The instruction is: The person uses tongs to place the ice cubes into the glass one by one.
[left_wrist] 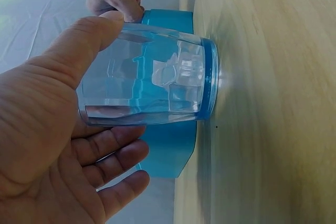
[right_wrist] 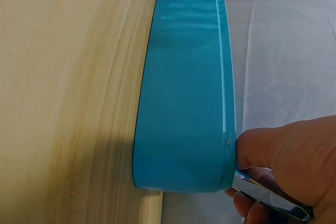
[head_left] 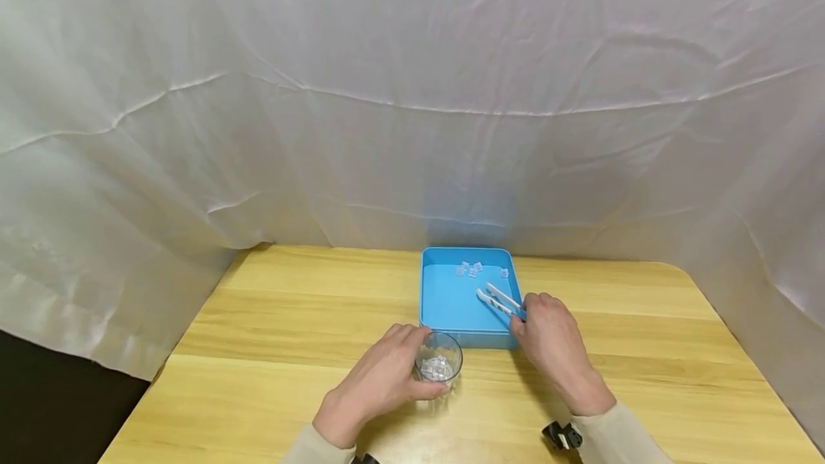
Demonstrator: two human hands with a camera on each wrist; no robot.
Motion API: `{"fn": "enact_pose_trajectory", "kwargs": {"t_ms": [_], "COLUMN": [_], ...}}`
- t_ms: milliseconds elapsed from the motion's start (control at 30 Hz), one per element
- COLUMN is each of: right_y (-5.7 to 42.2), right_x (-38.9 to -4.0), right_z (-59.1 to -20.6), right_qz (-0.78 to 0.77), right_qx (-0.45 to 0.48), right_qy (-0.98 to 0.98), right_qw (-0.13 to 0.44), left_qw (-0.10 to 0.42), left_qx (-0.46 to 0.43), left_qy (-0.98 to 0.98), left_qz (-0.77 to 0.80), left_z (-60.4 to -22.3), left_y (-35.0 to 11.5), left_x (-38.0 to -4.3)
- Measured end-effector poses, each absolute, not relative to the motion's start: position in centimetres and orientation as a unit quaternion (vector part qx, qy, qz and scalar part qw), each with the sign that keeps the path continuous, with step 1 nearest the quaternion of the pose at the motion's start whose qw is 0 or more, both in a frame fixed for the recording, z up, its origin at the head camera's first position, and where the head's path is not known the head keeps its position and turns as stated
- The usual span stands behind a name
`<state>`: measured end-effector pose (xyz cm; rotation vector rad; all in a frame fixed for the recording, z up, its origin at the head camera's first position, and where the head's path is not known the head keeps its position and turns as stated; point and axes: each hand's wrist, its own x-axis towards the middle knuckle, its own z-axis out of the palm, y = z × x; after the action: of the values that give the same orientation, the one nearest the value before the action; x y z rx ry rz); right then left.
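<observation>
My left hand holds a clear drinking glass upright on the table, thumb and fingers on either side. Inside the glass lie several clear ice-like cubes, near its bottom. In my right hand is a pair of tongs with white tips, pointing over the inside of the blue tray. The tong tips stand apart with nothing visible between them. Several clear cubes lie toward the tray's back, one of them off to the right. The right wrist view shows the tongs' handle between thumb and fingers.
The wooden table carries the tray near its back edge, with the glass just in front of the tray's left corner. A pale fabric curtain hangs behind and at both sides. Dark wrist devices sit at the sleeves.
</observation>
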<state>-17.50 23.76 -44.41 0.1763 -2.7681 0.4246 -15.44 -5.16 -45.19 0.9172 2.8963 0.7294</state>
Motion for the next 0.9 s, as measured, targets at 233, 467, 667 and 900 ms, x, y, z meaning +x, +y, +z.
{"fn": "enact_pose_trajectory", "kwargs": {"t_ms": [233,467,667,900], "right_y": [24.1,24.2,24.3,24.6], "right_x": [-17.8,-18.4,-19.6,-20.9], "right_z": [-44.6,-45.0,-45.0,-44.5], "right_qz": [0.147,0.14,0.106,0.075], "right_qx": [0.059,0.06,0.08,0.083], "right_qy": [-0.973,-0.97,-0.966,-0.963], "right_qw": [0.168,0.19,0.222,0.246], "left_qw": [0.012,0.007,0.009,0.009], "left_qx": [0.294,0.296,0.296,0.3], "left_qy": [0.927,0.927,0.926,0.924], "left_qz": [0.233,0.231,0.234,0.235], "left_z": [-45.4,-45.6,-45.7,-45.4], "left_y": [-4.8,-4.7,-4.7,-4.6], "left_x": [-16.0,-16.6,-16.9,-17.1]}}
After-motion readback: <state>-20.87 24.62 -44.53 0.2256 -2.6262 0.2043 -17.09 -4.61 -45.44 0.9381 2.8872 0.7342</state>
